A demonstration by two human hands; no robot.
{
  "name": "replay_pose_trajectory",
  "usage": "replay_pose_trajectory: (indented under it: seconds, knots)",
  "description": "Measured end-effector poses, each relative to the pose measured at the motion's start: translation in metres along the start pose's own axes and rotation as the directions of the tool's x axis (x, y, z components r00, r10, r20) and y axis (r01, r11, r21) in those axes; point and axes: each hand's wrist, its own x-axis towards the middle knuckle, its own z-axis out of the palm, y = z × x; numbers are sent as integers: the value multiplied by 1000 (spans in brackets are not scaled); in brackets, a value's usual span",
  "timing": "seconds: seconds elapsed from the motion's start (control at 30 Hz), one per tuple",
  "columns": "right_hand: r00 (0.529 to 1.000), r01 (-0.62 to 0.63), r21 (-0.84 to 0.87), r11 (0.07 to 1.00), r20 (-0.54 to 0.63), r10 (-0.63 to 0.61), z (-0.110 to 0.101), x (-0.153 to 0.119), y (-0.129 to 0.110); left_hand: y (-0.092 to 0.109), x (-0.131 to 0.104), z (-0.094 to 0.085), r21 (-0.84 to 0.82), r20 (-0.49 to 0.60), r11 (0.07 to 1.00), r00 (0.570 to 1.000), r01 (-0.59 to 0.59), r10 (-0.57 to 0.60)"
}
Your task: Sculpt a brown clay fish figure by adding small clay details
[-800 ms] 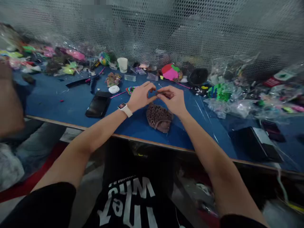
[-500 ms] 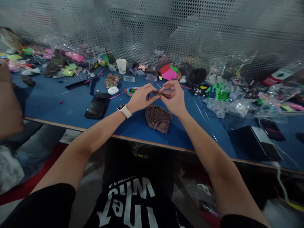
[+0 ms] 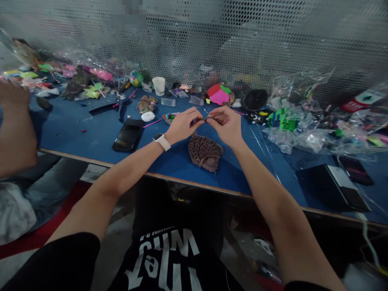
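Centrally, the left hand [image 3: 183, 123] and right hand [image 3: 226, 124] nearly meet, fingertips of both pinching a small dark brown piece [image 3: 205, 120] just above the middle of the frame. Below them, slightly right of centre, a brown textured lump [image 3: 205, 152] lies on the blue table [image 3: 81, 139]. Left of centre rests a black phone [image 3: 129, 135]; a white cup [image 3: 158, 86] stands in the upper middle. Another person's arm [image 3: 18, 135] shows at the left edge.

I wear a black short-sleeved shirt [image 3: 177, 260] with large white lettering [image 3: 163, 256], and a dark-faced watch [image 3: 158, 137] with a cream band [image 3: 165, 143] on my left wrist [image 3: 170, 138].
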Motion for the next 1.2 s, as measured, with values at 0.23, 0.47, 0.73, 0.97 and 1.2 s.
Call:
replay_pose_trajectory:
  seconds: [0.23,0.47,0.73,0.97,1.2]
  knots:
    - [990,-28,-62,998,-141,19,-16,5,6,0,-1,-1,7,55,1000,998,20,-20]
    - [998,-61,24,998,33,61,-5,-2,-5,-4,-2,-1,-49,20,999,1000,-3,4]
    - [967,223,-169,960,161,-196,-7,-4,-19,-4,-2,4,-270,-10,957,994,103,-110]
    - [988,148,-241,959,68,-136,-7,-1,-22,2,-2,4,-490,90,859,989,149,-120]
    - [993,99,-234,967,80,-82,-3,-3,-24,7,0,-5,-367,51,916,986,165,-157]
